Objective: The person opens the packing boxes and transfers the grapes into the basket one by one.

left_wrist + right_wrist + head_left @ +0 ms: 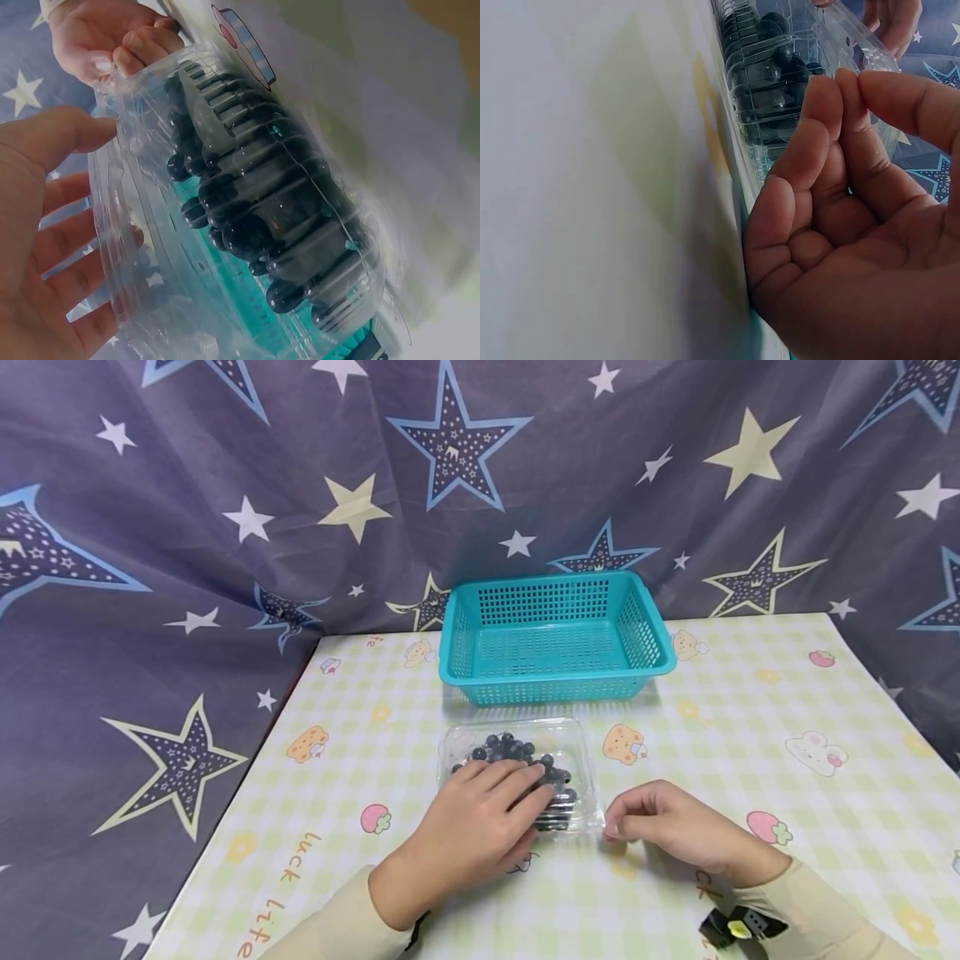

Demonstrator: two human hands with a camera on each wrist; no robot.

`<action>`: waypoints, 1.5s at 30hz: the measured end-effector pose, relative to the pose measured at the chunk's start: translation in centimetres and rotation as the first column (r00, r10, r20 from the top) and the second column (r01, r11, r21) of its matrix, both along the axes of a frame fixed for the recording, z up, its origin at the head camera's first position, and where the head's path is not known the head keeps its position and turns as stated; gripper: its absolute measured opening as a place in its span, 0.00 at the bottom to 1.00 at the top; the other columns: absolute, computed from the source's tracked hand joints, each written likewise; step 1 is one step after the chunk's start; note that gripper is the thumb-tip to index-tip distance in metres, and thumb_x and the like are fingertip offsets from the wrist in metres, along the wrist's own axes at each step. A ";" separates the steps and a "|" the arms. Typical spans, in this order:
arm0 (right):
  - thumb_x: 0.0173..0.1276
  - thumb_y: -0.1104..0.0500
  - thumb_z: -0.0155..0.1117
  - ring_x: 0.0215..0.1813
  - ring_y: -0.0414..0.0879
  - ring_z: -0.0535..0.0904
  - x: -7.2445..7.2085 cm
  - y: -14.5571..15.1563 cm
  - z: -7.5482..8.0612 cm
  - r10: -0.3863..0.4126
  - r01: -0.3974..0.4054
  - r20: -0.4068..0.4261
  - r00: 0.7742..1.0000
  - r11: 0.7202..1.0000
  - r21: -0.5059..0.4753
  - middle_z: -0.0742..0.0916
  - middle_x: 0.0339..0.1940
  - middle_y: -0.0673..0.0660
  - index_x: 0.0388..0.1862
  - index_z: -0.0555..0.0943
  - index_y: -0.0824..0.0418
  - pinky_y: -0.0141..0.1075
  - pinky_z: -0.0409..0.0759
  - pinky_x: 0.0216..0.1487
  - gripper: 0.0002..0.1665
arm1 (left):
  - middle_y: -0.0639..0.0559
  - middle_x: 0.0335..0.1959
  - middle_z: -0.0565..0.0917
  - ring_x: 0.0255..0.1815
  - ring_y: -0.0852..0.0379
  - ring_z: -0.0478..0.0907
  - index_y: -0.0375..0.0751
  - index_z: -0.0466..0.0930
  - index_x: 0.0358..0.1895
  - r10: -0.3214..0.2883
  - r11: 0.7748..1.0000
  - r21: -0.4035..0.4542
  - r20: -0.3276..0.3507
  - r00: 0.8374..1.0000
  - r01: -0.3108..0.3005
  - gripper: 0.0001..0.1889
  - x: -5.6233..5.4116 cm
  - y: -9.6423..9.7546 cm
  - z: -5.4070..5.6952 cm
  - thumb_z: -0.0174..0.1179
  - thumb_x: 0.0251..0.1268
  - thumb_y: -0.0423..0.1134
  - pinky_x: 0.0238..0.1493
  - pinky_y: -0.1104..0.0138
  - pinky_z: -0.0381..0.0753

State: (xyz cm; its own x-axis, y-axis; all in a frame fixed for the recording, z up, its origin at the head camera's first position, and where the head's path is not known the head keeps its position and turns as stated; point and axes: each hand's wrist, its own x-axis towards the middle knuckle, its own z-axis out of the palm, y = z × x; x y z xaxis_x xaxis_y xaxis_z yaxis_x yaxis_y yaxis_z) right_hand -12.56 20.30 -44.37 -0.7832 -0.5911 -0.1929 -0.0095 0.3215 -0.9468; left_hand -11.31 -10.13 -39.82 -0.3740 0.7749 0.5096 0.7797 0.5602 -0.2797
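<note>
A clear plastic punnet (558, 725) lies on the table in front of me, holding dark blueberries (510, 747). My left hand (480, 818) lies over its front left part, palm down. In the left wrist view, that hand's fingers (71, 225) are spread, with the thumb stretched along the punnet's clear lid edge. At the front right corner, my right hand (667, 822) pinches the plastic rim between thumb and fingertips. The right wrist view shows these fingertips (823, 97) drawn together at the edge, the other fingers curled. The left hand hides part of the berries.
Behind the punnet stands a turquoise plastic basket (555, 681) with perforated walls and nothing in it. A checked tablecloth (720, 718) with printed cartoons covers the table. A dark star-patterned curtain (585, 460) hangs along its back edge.
</note>
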 end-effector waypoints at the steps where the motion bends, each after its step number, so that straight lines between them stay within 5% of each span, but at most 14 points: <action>1: 0.72 0.58 0.65 0.41 0.44 0.82 0.0 0.0 0.0 0.000 0.000 -0.001 1.000 1.000 0.001 0.90 0.35 0.60 0.41 0.87 0.67 0.31 0.76 0.49 0.12 | 0.50 0.59 0.86 0.59 0.51 0.83 0.48 0.85 0.59 0.000 1.000 -0.001 -0.002 1.000 0.000 0.24 0.0 -0.1 0.0 0.69 0.58 0.49 0.51 0.57 0.83; 21: 0.72 0.58 0.64 0.41 0.42 0.82 0.1 0.1 0.2 -0.008 0.008 0.013 1.000 1.000 0.010 0.89 0.35 0.59 0.41 0.87 0.66 0.31 0.76 0.49 0.12 | 0.51 0.57 0.87 0.55 0.50 0.84 0.48 0.86 0.54 0.014 1.000 0.026 -0.013 1.000 -0.014 0.16 0.6 -1.8 0.3 0.64 0.65 0.45 0.48 0.58 0.83; 45: 0.73 0.58 0.64 0.43 0.45 0.82 0.1 0.1 0.1 -0.010 0.010 0.022 1.000 1.000 0.007 0.89 0.36 0.60 0.41 0.87 0.66 0.30 0.75 0.50 0.11 | 0.52 0.58 0.86 0.57 0.52 0.83 0.50 0.86 0.55 0.089 0.995 -0.053 0.012 0.996 -0.088 0.16 1.6 -4.7 0.1 0.66 0.64 0.41 0.48 0.59 0.82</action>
